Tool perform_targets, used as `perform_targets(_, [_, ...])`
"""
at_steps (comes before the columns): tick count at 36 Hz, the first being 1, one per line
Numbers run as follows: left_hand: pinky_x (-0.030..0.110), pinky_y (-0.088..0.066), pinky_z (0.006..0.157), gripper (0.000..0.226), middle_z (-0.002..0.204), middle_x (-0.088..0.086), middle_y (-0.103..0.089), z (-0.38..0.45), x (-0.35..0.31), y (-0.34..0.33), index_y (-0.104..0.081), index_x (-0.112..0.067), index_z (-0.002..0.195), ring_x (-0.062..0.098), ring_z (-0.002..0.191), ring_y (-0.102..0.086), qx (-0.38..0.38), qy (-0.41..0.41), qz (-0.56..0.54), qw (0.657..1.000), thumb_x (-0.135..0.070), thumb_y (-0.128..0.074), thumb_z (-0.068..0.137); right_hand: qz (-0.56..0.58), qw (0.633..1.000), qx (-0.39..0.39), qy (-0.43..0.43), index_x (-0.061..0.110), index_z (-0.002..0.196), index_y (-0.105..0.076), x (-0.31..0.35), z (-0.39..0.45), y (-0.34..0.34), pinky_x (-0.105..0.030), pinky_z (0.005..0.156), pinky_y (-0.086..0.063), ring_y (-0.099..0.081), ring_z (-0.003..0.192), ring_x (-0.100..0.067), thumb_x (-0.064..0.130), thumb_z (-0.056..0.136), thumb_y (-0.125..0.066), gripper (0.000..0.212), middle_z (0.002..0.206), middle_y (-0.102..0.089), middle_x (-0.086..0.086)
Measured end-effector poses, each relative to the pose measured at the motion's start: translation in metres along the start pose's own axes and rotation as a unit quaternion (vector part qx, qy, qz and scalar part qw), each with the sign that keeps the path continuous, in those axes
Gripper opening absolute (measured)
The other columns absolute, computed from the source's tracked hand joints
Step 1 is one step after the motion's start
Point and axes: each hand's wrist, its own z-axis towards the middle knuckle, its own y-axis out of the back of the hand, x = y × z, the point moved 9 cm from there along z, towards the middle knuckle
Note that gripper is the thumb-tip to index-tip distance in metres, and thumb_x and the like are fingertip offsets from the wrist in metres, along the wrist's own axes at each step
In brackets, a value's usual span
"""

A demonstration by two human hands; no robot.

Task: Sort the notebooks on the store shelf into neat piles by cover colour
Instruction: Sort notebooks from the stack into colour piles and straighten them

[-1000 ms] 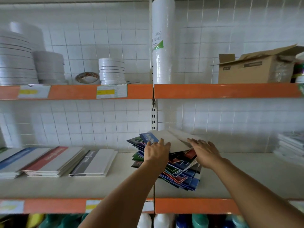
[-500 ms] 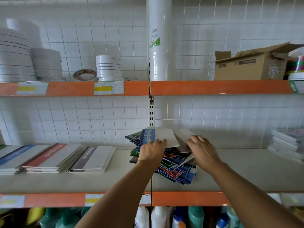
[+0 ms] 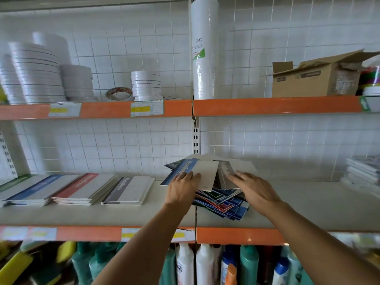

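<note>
On the middle shelf (image 3: pixel 308 204), we see the left hand (image 3: pixel 182 188) pinching a blue-striped notebook (image 3: pixel 197 173) atop a messy pile of notebooks (image 3: pixel 224 200), while the right hand (image 3: pixel 251 187), fingers straight and spread, rests on a grey-striped notebook (image 3: pixel 232 170) beside it.

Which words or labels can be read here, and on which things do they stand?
"Note-Book": grey-striped notebook pile.
"Note-Book": red-striped notebook pile.
"Note-Book", partly covered: blue-striped notebook under the left hand.
Shelf price tags, white roll label, cardboard box labels, bottle labels: too blurred.
</note>
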Motion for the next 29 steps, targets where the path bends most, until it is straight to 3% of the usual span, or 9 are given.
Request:
perform_targets(8, [0.037, -0.034, 0.106, 0.051, 0.153, 0.005, -0.03, -0.042, 0.047, 0.019, -0.029, -0.019, 0.147, 0.023, 0.14, -0.031, -0.019, 0.039, -0.015, 0.999, -0.005, -0.03, 0.098, 0.016, 1.0, -0.011, -0.017, 0.029, 0.152, -0.014, 0.028, 0.008, 0.011, -0.038, 0.11, -0.036, -0.031, 0.14, -0.023, -0.011, 0.092, -0.038, 0.076, 0.16, -0.012, -0.005])
perform_targets(13, [0.034, -0.033, 0.107, 0.049, 0.155, 0.004, -0.027, -0.068, 0.085, 0.019, -0.028, -0.02, 0.149, 0.022, 0.142, -0.026, -0.027, 0.06, -0.013, 0.998, -0.01, -0.029, 0.101, 0.001, 1.0, -0.024, -0.002, 0.027, 0.153, -0.016, 0.069, 0.012, 0.019, -0.035, 0.112, -0.03, -0.028, 0.142, -0.022, -0.014, 0.091, -0.035, 0.076, 0.16, -0.015, -0.004])
perform_targets(16, [0.035, -0.049, 0.091, 0.044, 0.141, 0.01, -0.049, -0.082, 0.107, 0.03, -0.051, -0.014, 0.136, 0.027, 0.129, -0.048, -0.075, 0.052, -0.014, 0.996, -0.011, -0.032, 0.096, 0.002, 1.0, -0.025, 0.009, 0.027, 0.153, -0.015, 0.099, 0.02, 0.019, -0.033, 0.113, -0.03, -0.026, 0.142, -0.022, -0.014, 0.09, -0.036, 0.078, 0.16, -0.014, -0.003])
perform_targets(18, [0.037, -0.049, 0.09, 0.043, 0.14, 0.011, -0.05, -0.091, 0.128, 0.022, -0.052, -0.013, 0.135, 0.028, 0.127, -0.051, -0.046, 0.053, 0.007, 0.998, -0.01, -0.034, 0.096, 0.007, 0.999, -0.033, 0.019, 0.028, 0.153, -0.014, 0.121, 0.026, 0.018, -0.032, 0.112, -0.03, -0.025, 0.143, -0.021, -0.015, 0.089, -0.038, 0.08, 0.16, -0.014, -0.002])
perform_targets(21, [0.031, -0.053, 0.048, 0.044, 0.092, 0.009, -0.072, -0.103, 0.163, 0.015, -0.074, -0.014, 0.095, 0.025, 0.078, -0.072, -0.029, 0.043, 0.02, 0.998, -0.014, -0.034, 0.076, 0.008, 0.999, -0.036, 0.038, 0.027, 0.153, -0.013, 0.157, 0.037, 0.015, -0.03, 0.111, -0.029, -0.024, 0.142, -0.021, -0.013, 0.088, -0.04, 0.081, 0.16, -0.013, -0.001])
perform_targets(23, [0.028, -0.049, 0.04, 0.036, 0.08, 0.006, -0.072, -0.113, 0.191, 0.006, -0.075, -0.015, 0.085, 0.024, 0.067, -0.071, -0.037, 0.05, 0.051, 0.997, -0.015, -0.042, 0.071, 0.011, 0.999, -0.029, 0.041, 0.027, 0.153, -0.013, 0.18, 0.045, 0.01, -0.029, 0.111, -0.028, -0.025, 0.142, -0.02, -0.009, 0.091, -0.039, 0.076, 0.16, -0.013, -0.001])
perform_targets(24, [0.03, -0.05, 0.041, 0.025, 0.081, 0.008, -0.072, -0.118, 0.203, 0.004, -0.075, -0.013, 0.086, 0.026, 0.068, -0.071, -0.039, 0.048, 0.065, 0.996, -0.011, -0.055, 0.07, 0.015, 0.999, -0.028, 0.045, 0.027, 0.153, -0.013, 0.193, 0.049, 0.007, -0.029, 0.112, -0.028, -0.026, 0.141, -0.02, -0.008, 0.092, -0.037, 0.074, 0.159, -0.013, -0.001])
perform_targets(26, [0.034, -0.052, 0.042, 0.037, 0.083, 0.012, -0.072, -0.127, 0.223, -0.001, -0.074, -0.009, 0.089, 0.03, 0.07, -0.071, -0.024, 0.04, 0.057, 0.997, -0.003, -0.081, 0.053, -0.004, 0.997, -0.043, 0.065, 0.022, 0.15, -0.026, 0.221, 0.056, 0.003, -0.032, 0.109, -0.035, -0.037, 0.136, -0.026, -0.012, 0.088, -0.035, 0.071, 0.156, -0.024, -0.007])
perform_targets(29, [0.034, -0.052, 0.044, 0.046, 0.085, 0.011, -0.071, -0.139, 0.257, -0.007, -0.074, -0.01, 0.091, 0.03, 0.071, -0.071, -0.004, 0.073, 0.032, 0.997, -0.003, -0.087, 0.048, -0.029, 0.992, -0.096, 0.08, 0.011, 0.113, -0.07, 0.251, 0.066, -0.002, -0.04, 0.071, -0.058, -0.069, 0.086, -0.036, -0.015, 0.057, -0.044, 0.067, 0.113, -0.067, -0.02])
